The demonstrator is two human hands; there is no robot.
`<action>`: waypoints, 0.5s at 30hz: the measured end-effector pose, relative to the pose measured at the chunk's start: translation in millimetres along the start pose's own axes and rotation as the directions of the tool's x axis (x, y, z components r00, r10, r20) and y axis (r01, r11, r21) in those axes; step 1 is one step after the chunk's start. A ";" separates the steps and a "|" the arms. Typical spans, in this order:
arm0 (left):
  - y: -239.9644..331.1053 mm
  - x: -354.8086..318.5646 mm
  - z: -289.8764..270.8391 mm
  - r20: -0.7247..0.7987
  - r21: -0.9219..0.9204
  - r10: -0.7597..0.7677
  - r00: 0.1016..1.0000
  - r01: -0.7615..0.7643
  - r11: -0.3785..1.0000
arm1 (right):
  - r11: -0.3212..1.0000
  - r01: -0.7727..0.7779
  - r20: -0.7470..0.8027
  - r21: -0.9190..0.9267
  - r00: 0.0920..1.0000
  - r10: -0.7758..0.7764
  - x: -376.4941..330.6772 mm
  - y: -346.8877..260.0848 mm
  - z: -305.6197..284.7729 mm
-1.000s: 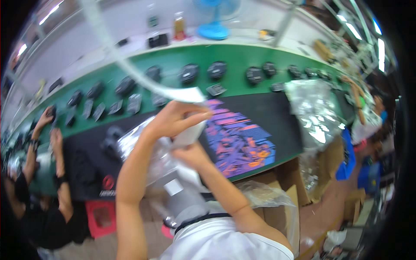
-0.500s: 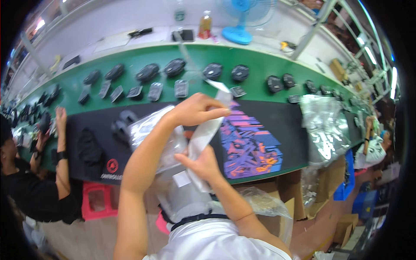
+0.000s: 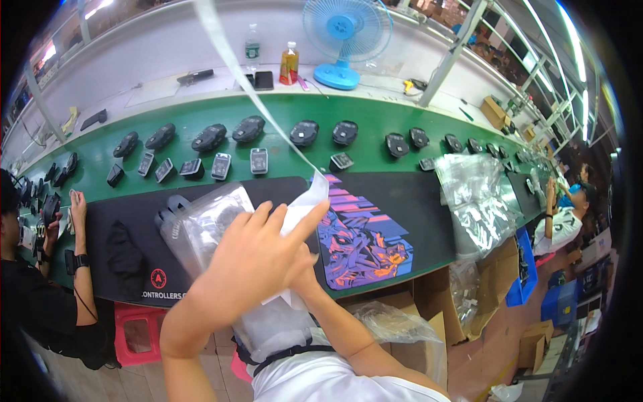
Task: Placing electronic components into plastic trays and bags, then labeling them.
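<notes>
Green conveyor belt [image 3: 375, 134], black desk mat [image 3: 429, 201] with purple-orange print, blue fan [image 3: 346, 33], clear plastic bag [image 3: 207, 224]

Blue fan [image 3: 345, 32], two bottles [image 3: 289, 63], green belt [image 3: 281, 114].

- Clear plastic bag [image 3: 207, 231]: crinkled and glossy, with a dark rounded item dimly showing inside; held up above the black mat, tilted, partly covered by the left hand [image 3: 251, 264].
- White paper strip [image 3: 305, 204]: thin and flat, pinched at the fingertips, its pointed upper corner sticking up beside the bag.
</notes>
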State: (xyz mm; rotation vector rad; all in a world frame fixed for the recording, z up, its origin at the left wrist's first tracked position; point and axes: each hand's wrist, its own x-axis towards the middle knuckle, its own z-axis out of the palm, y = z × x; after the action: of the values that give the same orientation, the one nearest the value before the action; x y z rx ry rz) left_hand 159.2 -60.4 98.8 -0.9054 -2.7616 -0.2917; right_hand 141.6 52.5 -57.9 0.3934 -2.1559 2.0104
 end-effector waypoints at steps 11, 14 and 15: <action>77.7 -269.7 164.8 0.653 -0.565 -0.492 0.576 0.803 0.191 | 0.991 -0.042 0.055 -0.129 0.997 0.050 -9.3 33.3 3.9; 84.2 -344.2 252.8 0.318 -0.526 -0.759 0.568 0.772 0.356 | 0.973 -0.134 0.135 -0.188 0.978 0.161 2.7 3.2 0.4; 84.1 -342.0 256.3 0.335 -0.558 -0.793 0.509 0.785 0.269 | 0.971 -0.136 0.152 -0.197 0.974 0.167 2.9 2.1 -2.3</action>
State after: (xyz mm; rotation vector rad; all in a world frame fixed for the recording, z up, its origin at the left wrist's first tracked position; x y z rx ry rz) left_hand 441.2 -119.3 -228.0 0.5975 -2.8358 -1.5105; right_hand 138.1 54.7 -58.9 0.3936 -2.5236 1.8886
